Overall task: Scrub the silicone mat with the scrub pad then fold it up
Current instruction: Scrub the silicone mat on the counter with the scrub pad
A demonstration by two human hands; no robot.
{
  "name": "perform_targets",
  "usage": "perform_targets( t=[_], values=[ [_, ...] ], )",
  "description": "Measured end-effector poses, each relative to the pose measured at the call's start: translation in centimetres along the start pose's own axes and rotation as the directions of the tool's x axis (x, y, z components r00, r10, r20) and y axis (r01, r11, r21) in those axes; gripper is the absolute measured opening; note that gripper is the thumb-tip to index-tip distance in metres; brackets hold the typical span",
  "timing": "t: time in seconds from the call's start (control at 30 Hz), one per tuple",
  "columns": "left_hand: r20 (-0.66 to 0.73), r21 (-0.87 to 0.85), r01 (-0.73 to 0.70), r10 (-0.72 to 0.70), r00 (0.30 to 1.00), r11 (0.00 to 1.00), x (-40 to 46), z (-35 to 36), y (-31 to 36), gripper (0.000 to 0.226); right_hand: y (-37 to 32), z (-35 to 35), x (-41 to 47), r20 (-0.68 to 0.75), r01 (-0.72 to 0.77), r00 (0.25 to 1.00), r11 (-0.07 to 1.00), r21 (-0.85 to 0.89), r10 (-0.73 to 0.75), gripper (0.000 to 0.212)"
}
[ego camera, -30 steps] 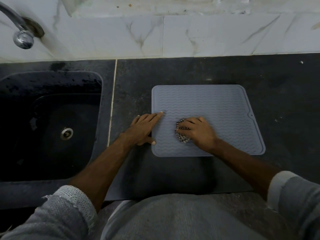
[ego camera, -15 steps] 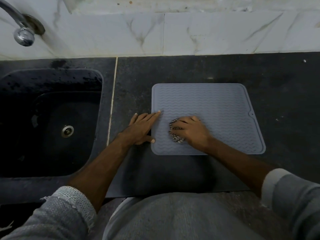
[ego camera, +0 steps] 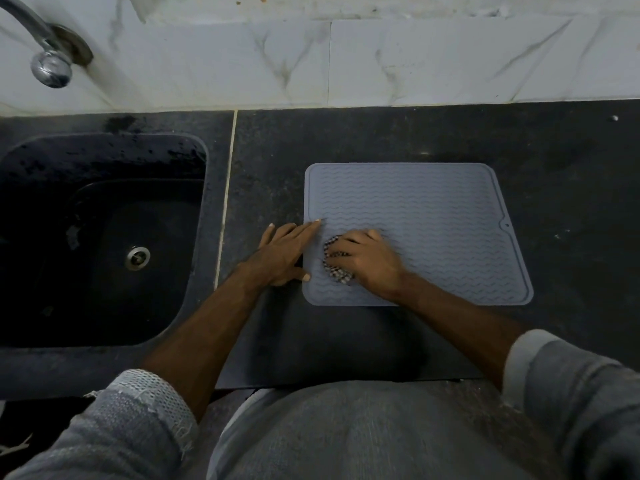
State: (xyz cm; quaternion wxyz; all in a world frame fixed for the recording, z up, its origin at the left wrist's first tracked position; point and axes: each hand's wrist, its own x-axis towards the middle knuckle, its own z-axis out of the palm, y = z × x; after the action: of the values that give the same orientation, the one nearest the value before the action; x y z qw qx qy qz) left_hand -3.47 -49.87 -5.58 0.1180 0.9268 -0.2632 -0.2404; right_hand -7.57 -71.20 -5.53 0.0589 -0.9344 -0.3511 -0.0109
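Observation:
A grey silicone mat (ego camera: pixel 433 209) with wavy ridges lies flat on the dark countertop. My right hand (ego camera: pixel 367 259) presses a checkered scrub pad (ego camera: pixel 337 271) onto the mat's near left part; most of the pad is hidden under the fingers. My left hand (ego camera: pixel 285 252) rests flat on the counter at the mat's left edge, fingers spread, with the fingertips and thumb touching the rim.
A black sink (ego camera: pixel 100 237) with a metal drain (ego camera: pixel 138 258) sits to the left, and a chrome tap (ego camera: pixel 48 60) juts from the marble wall above it. The counter's front edge (ego camera: pixel 346 382) runs just before my body.
My right hand has slid the scrub pad a little leftward across the mat, toward my left hand. The left hand has stayed at the mat's edge.

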Motion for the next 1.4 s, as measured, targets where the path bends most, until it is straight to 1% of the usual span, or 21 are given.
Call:
perform_targets(
  t=[0.07, 0.2, 0.3, 0.4, 0.43, 0.53, 0.63, 0.7, 0.8, 0.87, 0.97, 1.1, 1.27, 1.4],
  values=[
    [0.002, 0.001, -0.005, 0.005, 1.0, 1.0, 0.0, 0.2, -0.3, 0.106, 1.6, 0.0, -2.1, -0.033, 0.0, 0.999, 1.0, -0.008, -0.001, 0.044],
    [-0.005, 0.049, -0.013, 0.013, 1.0, 0.999, -0.1, 0.3, -0.1, 0.099, 2.7, 0.0, -3.5, -0.009, -0.046, 0.999, 0.999, -0.024, 0.045, 0.052],
    [-0.038, 0.069, -0.014, 0.016, 0.999, 0.998, -0.5, 0.7, 0.4, 0.091, 2.3, 0.1, -3.2, -0.033, -0.087, 0.996, 0.996, -0.01, 0.086, 0.049],
    [-0.04, 0.024, 0.014, -0.013, 0.999, 1.0, -1.6, 1.7, 0.0, 0.082, 1.9, -0.3, -3.3, -0.063, -0.091, 0.994, 0.996, 0.026, 0.092, 0.047],
    [-0.025, 0.005, 0.013, -0.012, 1.0, 1.0, -1.8, 2.0, -0.2, 0.085, 1.7, -0.5, -3.2, -0.067, -0.09, 0.994, 0.995, 0.037, 0.092, 0.046],
    [0.026, -0.01, 0.009, -0.008, 1.0, 1.0, -2.0, 2.3, -0.3, 0.109, 0.0, -1.1, -1.9, -0.041, -0.076, 0.996, 0.995, 0.062, 0.079, 0.043],
    [0.028, 0.029, 0.02, -0.021, 0.999, 0.999, -1.8, 2.5, -0.2, 0.118, -2.3, -0.5, 0.0, 0.069, -0.051, 0.996, 0.998, 0.041, 0.049, 0.042],
    [0.018, 0.033, 0.027, -0.027, 0.999, 0.999, -1.8, 2.6, -0.1, 0.119, -3.0, 0.0, 0.2, 0.093, -0.044, 0.995, 0.999, 0.025, 0.042, 0.042],
    [0.02, 0.007, 0.027, -0.027, 0.999, 1.0, -2.0, 2.6, -0.2, 0.119, -1.7, -0.3, -2.0, 0.055, -0.006, 0.998, 0.999, 0.041, 0.004, 0.041],
    [0.022, -0.004, 0.027, -0.027, 0.999, 1.0, -2.0, 2.5, -0.1, 0.118, 0.1, -0.7, -3.9, 0.02, 0.007, 1.0, 1.0, 0.002, -0.007, 0.042],
    [0.023, -0.008, 0.038, -0.038, 0.999, 0.999, -2.1, 2.4, 0.2, 0.118, 1.7, -0.8, -5.4, 0.03, -0.02, 0.999, 1.0, 0.015, 0.02, 0.042],
    [0.031, 0.003, 0.051, -0.051, 0.998, 0.999, -2.0, 2.3, 0.6, 0.119, 0.0, -0.9, -3.4, 0.034, -0.076, 0.997, 0.997, 0.031, 0.075, 0.042],
    [0.033, 0.043, 0.067, -0.069, 0.997, 0.997, -1.9, 2.3, 0.8, 0.12, -4.1, 0.2, -0.2, 0.107, 0.017, 0.994, 0.999, 0.028, -0.02, 0.036],
    [0.044, 0.022, 0.066, -0.067, 0.997, 0.998, -2.0, 2.3, 0.7, 0.119, -2.1, -0.6, -2.7, 0.087, 0.057, 0.995, 0.998, 0.017, -0.058, 0.037]
  ],
)
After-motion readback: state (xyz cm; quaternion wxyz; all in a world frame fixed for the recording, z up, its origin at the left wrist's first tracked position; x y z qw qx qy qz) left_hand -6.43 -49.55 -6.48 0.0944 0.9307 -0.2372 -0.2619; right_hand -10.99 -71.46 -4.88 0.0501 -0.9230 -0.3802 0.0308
